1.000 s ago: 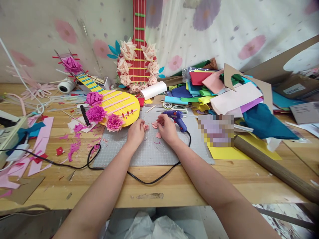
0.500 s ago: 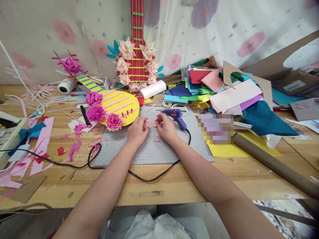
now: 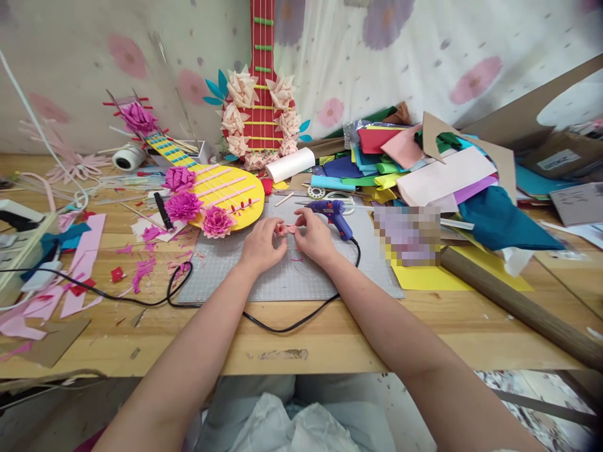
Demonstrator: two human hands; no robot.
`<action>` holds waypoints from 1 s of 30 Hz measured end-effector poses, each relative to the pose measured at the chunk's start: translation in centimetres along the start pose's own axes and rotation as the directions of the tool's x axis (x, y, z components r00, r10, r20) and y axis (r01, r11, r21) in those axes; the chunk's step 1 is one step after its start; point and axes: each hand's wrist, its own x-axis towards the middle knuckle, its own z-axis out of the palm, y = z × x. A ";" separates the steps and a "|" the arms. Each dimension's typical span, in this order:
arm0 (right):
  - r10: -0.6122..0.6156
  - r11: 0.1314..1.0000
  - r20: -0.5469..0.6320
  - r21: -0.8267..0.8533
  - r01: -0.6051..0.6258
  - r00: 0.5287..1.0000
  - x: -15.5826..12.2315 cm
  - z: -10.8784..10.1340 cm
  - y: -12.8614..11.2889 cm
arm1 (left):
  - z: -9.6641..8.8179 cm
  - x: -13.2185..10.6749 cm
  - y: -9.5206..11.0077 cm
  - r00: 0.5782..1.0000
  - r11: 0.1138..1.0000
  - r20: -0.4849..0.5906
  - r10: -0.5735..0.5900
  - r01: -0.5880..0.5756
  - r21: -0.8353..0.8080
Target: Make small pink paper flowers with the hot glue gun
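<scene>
My left hand [image 3: 260,243] and my right hand [image 3: 315,236] meet over the grey cutting mat [image 3: 282,276], fingertips pinched together on small pink paper pieces [image 3: 288,228]. The two hands touch at the fingertips. A blue glue gun [image 3: 333,215] lies on the mat just right of my right hand, its black cord [image 3: 264,323] looping along the table's front. A yellow paper guitar [image 3: 221,198] with magenta paper flowers lies just left of my left hand.
A heap of coloured paper sheets [image 3: 424,176] and cardboard [image 3: 494,157] fills the right side. A red paper guitar [image 3: 261,94] leans on the wall. Pink scraps [image 3: 75,270], a power strip [image 3: 23,251] and a tape roll [image 3: 127,157] lie left. A wooden rod [image 3: 518,307] lies right.
My hands have come together: the pink pieces that each held apart are now pressed together between both sets of fingertips. The view has shifted slightly.
</scene>
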 end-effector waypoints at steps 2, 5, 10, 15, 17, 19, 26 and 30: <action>-0.035 0.999 -0.030 0.004 0.036 0.999 0.0 0.0 0.0 | 0.1 -0.1 -0.3 0.998 0.991 -0.043 -0.042 0.037 -0.127; -0.148 0.989 -0.037 0.012 0.149 0.988 -0.1 0.2 -0.2 | 0.4 0.0 -0.9 0.989 0.947 -0.075 -0.128 0.099 -0.304; -0.331 0.942 0.041 -0.038 0.332 0.943 0.3 1.3 -1.2 | 0.9 0.4 -1.4 0.977 0.876 -0.096 -0.191 0.125 -0.465; -0.293 0.943 0.101 -0.133 0.304 0.951 1.2 2.6 -1.6 | 1.2 0.7 -1.3 0.933 0.874 -0.278 -0.228 0.070 -0.482; -0.248 0.957 0.106 -0.127 0.260 0.963 1.4 2.7 -1.6 | 1.2 0.8 -1.3 0.913 0.878 -0.334 -0.236 0.053 -0.476; -0.210 0.973 0.090 -0.077 0.217 0.974 1.5 2.6 -1.5 | 1.3 1.0 -1.4 0.895 0.873 -0.363 -0.259 0.057 -0.484; 0.057 0.890 -0.045 0.455 -0.030 0.997 1.7 1.8 -1.9 | 1.6 1.1 -1.7 0.902 0.869 -0.376 -0.212 -0.002 -0.495; 0.270 0.703 0.076 0.665 -0.251 0.960 1.9 1.2 -2.1 | 1.7 0.9 -1.1 0.939 0.869 -0.299 -0.168 -0.003 -0.496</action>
